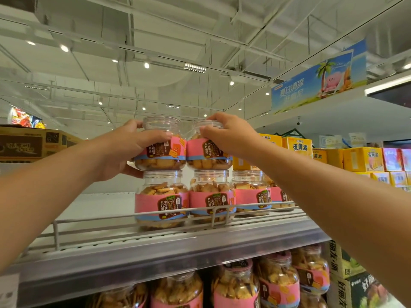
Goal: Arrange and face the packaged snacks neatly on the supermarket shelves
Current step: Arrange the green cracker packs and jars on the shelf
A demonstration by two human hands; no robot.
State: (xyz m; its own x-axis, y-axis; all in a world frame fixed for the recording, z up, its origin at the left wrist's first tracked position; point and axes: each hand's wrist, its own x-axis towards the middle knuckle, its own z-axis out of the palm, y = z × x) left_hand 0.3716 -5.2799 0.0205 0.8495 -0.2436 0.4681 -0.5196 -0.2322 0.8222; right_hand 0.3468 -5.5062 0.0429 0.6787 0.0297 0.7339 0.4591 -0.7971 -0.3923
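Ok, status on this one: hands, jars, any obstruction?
Left hand grips upper-left clear pink-labelled biscuit jar. Right hand grips its neighbour jar. Both stacked on lower jars. Nothing blocking.

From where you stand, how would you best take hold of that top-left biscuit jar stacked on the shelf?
Probably around its pink-labelled middle, from the open left side. The top-left jar stands upright with another jar touching its right, so only the left and front are free. The left hand already wraps it there, thumb across the front. The narrower clear lid gives less to hold.
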